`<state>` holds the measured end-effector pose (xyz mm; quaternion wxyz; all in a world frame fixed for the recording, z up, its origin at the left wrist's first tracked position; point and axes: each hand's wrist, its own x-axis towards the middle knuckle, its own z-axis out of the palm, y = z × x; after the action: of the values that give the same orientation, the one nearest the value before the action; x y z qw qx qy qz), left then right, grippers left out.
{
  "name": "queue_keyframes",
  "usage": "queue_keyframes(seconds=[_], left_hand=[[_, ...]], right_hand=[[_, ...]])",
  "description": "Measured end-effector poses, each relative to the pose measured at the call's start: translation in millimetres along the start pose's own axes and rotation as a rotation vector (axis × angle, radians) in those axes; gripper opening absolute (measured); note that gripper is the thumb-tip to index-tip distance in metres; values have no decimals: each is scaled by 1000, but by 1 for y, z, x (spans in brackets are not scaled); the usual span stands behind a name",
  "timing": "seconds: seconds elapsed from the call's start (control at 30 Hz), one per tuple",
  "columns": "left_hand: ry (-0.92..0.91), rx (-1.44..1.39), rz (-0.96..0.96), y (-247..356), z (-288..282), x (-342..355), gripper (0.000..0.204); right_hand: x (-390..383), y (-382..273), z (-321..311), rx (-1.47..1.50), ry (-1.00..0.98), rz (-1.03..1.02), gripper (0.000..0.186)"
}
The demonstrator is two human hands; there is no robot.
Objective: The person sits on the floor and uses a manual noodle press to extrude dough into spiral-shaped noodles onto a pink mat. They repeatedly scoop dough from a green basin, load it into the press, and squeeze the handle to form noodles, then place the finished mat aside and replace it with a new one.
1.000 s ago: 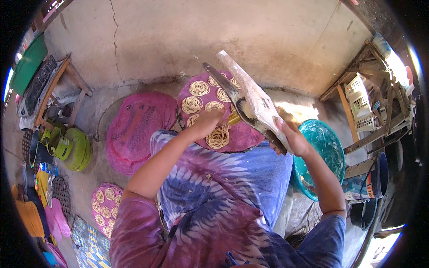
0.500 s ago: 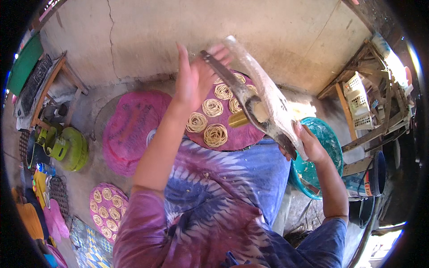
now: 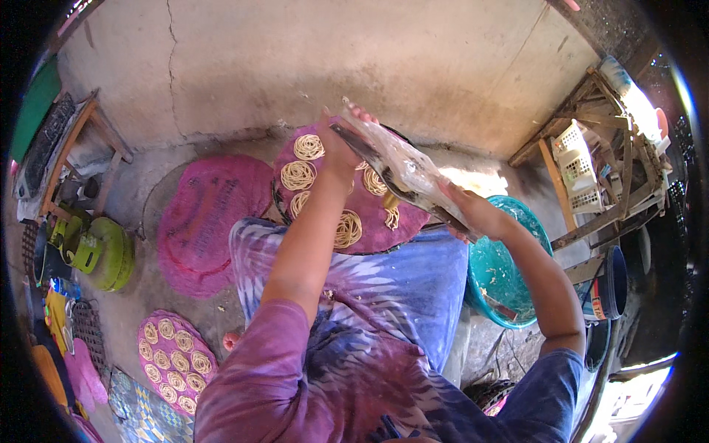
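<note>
Head view, looking down: I see both hands raised over the floor, gripping a long press tool wrapped in clear plastic point(image 3: 402, 173), held on a slant. My left hand point(image 3: 341, 140) is clenched round its upper end and my right hand point(image 3: 473, 214) grasps the lower end, just above a teal basin point(image 3: 509, 284).

Under the tool lies a round purple mat point(image 3: 354, 192) bearing several pale noodle coils point(image 3: 298, 175) on its near and left part; some of its surface is hidden by my left arm, so I cannot count them. I judge this mat partly filled. Just to its left a second purple mat point(image 3: 210, 221) lies bare, apparently yet to be filled. Near the lower left, a smaller mat point(image 3: 176, 362) is covered with coils, apparently finished. A green gas cylinder point(image 3: 111, 255) sits farther left.
</note>
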<state>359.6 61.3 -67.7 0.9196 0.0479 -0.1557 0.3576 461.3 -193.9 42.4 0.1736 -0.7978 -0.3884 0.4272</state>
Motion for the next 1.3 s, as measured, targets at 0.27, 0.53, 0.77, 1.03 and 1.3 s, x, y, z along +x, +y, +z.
queue_keyframes(seconds=[0.27,0.53,0.77,1.03,1.3], left_hand=[[172,96,60,-14,38,-10,51],[131,127,10,2,42,-11,49],[183,91,-47,-39,50,-3,54],[66,1663,-687,-41,10,-42,73],[-2,1717,-994,-44,-9,-62,78]], right_hand=[[-35,-20,-12,90,-25,4,68],[-34,-10,6,150,29,23,68],[-32,23,-7,158,120,-14,59],[-29,68,3,473,35,-105,61],[-19,80,11,546,89,-181,59]])
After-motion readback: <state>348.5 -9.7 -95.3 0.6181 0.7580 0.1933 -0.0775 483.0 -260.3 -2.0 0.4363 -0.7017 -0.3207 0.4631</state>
